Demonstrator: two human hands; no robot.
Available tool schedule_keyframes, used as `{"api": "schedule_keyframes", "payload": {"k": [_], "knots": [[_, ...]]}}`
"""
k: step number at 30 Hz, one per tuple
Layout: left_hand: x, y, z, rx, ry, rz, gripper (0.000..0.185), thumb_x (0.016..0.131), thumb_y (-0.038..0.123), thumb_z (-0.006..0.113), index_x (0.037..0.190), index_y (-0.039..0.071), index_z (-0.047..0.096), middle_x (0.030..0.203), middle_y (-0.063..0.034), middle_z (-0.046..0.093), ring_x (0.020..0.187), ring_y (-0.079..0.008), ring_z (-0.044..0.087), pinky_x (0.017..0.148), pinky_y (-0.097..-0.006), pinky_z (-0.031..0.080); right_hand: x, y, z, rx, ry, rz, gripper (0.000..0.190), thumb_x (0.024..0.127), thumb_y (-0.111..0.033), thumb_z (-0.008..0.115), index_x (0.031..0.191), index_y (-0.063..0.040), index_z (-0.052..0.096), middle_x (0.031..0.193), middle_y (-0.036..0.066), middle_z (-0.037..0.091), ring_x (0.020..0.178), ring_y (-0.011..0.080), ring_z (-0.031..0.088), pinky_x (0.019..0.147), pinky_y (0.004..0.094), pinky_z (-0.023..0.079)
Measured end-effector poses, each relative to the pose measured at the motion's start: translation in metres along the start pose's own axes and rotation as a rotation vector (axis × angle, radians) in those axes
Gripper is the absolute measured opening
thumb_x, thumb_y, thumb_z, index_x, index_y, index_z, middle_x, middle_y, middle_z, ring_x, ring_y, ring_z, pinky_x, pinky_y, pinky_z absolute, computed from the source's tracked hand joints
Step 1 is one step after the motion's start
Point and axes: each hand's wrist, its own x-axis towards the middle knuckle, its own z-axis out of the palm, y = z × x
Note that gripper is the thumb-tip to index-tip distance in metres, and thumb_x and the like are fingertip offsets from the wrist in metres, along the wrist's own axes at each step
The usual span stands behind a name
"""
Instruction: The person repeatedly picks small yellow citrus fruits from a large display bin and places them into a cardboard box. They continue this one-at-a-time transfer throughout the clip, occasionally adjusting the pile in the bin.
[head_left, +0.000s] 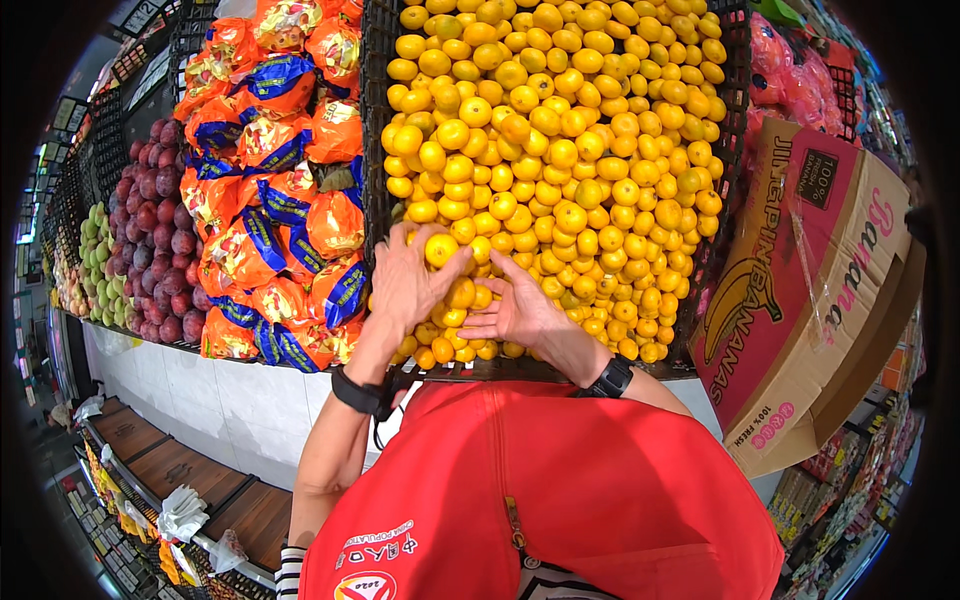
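Small yellow-orange mandarins (570, 217) fill a black plastic crate (379, 135) in front of me. My left hand (405, 281), at the near left corner of the heap, has its thumb and fingers around one mandarin (441, 250). To its right is my right hand (521, 307), palm turned towards the left hand and fingers spread. Its fingertips are close to a few mandarins (460, 294) between the two hands; whether they touch cannot be made out. Nothing shows in the right palm.
Left of the crate are orange-and-blue wrapped round fruits (262, 195), then dark red plums (157, 240) and green fruit (101, 255). A banana carton (810, 300) leans at the right, below pink-wrapped goods (795, 75). Behind me at lower left stands a wooden-topped display (180, 480) with plastic bags.
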Motion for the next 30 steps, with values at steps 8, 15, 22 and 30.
{"api": "schedule_keyframes", "payload": {"k": [8,15,22,30], "knots": [[-0.043,0.010,0.042,-0.057,0.174,0.153,0.043,0.083,0.038,0.072,0.121,0.019,0.066,0.136,-0.0120,0.049,0.112,-0.0377,0.049,0.096,-0.0505,0.041,0.003,0.007,-0.007,-0.080,-0.061,-0.042,0.072,0.094,-0.065,0.053,0.147,-0.020,0.037,0.130,0.003,0.057,0.116,0.0295,0.062,0.096,0.0616,0.048],[-0.051,-0.001,0.041,-0.066,0.155,0.289,0.051,0.079,0.038,0.075,0.125,0.018,0.065,0.135,-0.0123,0.050,0.112,-0.0378,0.051,0.096,-0.0486,0.043,0.001,0.011,-0.007,-0.044,-0.140,-0.034,0.060,0.097,-0.061,0.050,0.141,-0.021,0.046,0.133,0.004,0.061,0.115,0.0247,0.064,0.093,0.0556,0.053],[-0.041,0.003,0.040,-0.147,0.144,0.180,0.057,0.076,0.039,0.078,0.125,0.016,0.065,0.133,-0.0129,0.051,0.111,-0.0392,0.051,0.094,-0.0492,0.047,0.004,0.007,-0.008,-0.096,-0.066,-0.026,0.056,0.099,-0.060,0.046,0.138,-0.020,0.049,0.132,0.003,0.062,0.115,0.0243,0.064,0.092,0.0573,0.053],[-0.047,0.001,0.040,-0.199,0.124,0.339,0.050,0.072,0.035,0.081,0.117,0.017,0.068,0.124,-0.0092,0.056,0.109,-0.0387,0.053,0.092,-0.0485,0.049,-0.005,0.009,-0.010,-0.054,-0.138,-0.083,0.064,0.100,-0.060,0.045,0.141,-0.012,0.046,0.134,0.011,0.060,0.118,0.0281,0.063,0.098,0.0517,0.052]]}}
